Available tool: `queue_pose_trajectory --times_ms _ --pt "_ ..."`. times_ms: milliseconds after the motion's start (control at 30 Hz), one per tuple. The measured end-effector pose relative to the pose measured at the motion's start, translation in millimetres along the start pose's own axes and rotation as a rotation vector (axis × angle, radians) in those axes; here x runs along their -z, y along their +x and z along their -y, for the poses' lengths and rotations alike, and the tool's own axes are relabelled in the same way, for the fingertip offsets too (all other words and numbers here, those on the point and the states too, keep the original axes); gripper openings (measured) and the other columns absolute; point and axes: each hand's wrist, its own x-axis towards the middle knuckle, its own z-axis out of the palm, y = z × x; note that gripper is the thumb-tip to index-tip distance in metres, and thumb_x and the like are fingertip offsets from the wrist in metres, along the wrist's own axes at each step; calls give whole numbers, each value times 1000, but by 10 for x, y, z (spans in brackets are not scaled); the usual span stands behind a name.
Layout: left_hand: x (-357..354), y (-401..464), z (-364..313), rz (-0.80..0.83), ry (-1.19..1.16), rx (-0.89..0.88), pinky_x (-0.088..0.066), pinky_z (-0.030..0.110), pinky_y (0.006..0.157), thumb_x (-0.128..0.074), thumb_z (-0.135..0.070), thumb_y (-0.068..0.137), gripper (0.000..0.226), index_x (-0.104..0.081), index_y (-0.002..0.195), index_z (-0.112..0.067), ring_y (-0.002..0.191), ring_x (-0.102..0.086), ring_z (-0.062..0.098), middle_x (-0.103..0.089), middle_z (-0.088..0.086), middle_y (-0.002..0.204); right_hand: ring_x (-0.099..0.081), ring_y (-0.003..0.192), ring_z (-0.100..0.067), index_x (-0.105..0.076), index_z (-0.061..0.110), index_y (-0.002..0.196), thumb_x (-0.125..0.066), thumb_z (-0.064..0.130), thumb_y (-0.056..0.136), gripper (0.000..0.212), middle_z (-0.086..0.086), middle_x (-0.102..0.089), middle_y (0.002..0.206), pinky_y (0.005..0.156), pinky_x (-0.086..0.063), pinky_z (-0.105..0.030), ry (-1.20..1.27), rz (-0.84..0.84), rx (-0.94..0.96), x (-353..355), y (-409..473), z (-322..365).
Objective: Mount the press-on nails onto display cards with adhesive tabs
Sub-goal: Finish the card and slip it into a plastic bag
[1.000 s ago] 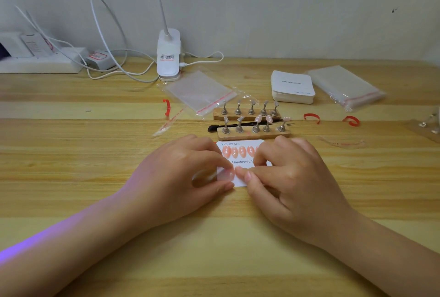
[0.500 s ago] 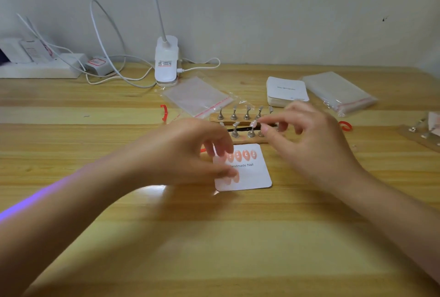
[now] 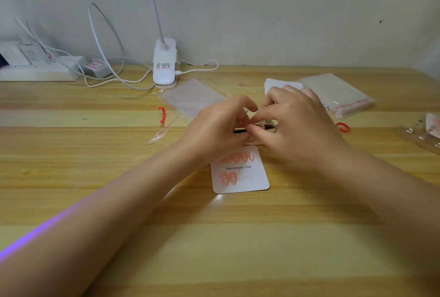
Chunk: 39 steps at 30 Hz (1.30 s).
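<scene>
Behind hands (image 3: 250, 127), lamp base (image 3: 164, 63)

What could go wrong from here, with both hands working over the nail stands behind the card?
1. Both forearms cross above the display card; a dropped wrist could smear or dislodge the pink nails already mounted.
2. The left hand and right hand meet fingertip to fingertip at the nail stand; whatever small piece is there could slip.
3. Nothing holds the card down, so a brush could shift it.
</scene>
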Motion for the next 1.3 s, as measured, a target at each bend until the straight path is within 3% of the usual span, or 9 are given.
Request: queue_pose_trajectory --times_ms 133,333,467,567,767,967,1133,1233,1300 --pt "-46 13 22 -51 -22 12 -49 38 76 -65 -9 80 26 -58 104 -17 81 -59 14 -58 -16 74 -35 78 -12 -74 20 87 -61 33 85 19 2 -51 79 74 -20 -27 -43 17 42 22 -4 3" --pt "-60 26 42 -75 -37 2 -48 27 72 -65 -8 79 23 -57 100 -15 76 -59 11 -57 -19 71 -49 79 -24 -73 11 82 -54 28 87 27 -4 -57 80 74 -25 -32 -176 42 125 25 8 16" --pt "-78 28 52 -78 -59 8 -43 14 65 -69 -8 78 23 -55 95 -16 69 -55 -4 -56 -19 70 -50 83 -26 -72 9 84 -53 25 90 26 -5 -57 85 77 -26 -34 -193 63 135 39 44 11" --pt "-78 27 55 -84 -73 25 -42 13 64 -70 -6 77 29 -47 88 -21 69 -54 -8 -58 -18 70 -49 87 -22 -71 12 86 -48 27 92 28 1 -50 84 75 -18 -27 -180 73 121 37 70 -5" --pt "-103 -1 46 -95 -68 33 -50 32 72 -70 -7 77 31 -47 91 -22 76 -60 6 -65 -7 81 -48 82 -18 -71 16 81 -49 26 91 26 0 -55 81 81 -25 -29 43 47 -41 9 103 -24" --pt "-83 -2 37 -84 -67 55 -46 24 71 -69 -8 78 32 -48 100 -20 72 -56 -3 -62 -11 79 -51 79 -20 -70 9 73 -48 24 89 31 -6 -59 85 73 -21 -25 104 -57 -194 -28 144 -96" --pt "-18 -20 -17 -23 -44 56 -48 28 80 -69 -14 80 34 -51 108 -19 84 -58 4 -58 -14 84 -42 57 1 -72 12 71 -54 28 89 29 0 -56 77 61 -24 -22 281 -125 -265 27 104 -111" --pt "36 -79 -63 -144 40 -73 -44 26 81 -69 -22 80 30 -55 106 -15 90 -53 4 -56 -12 93 -43 56 8 -73 16 69 -59 28 86 25 7 -50 69 54 -28 -11 429 -144 -295 59 3 -59" --pt "84 -115 -120 -256 110 -189 -41 19 75 -69 -24 81 24 -60 99 -11 88 -49 2 -53 -12 92 -42 55 3 -71 21 66 -61 30 84 23 7 -49 67 54 -30 -11 511 -147 -308 84 -57 -23"
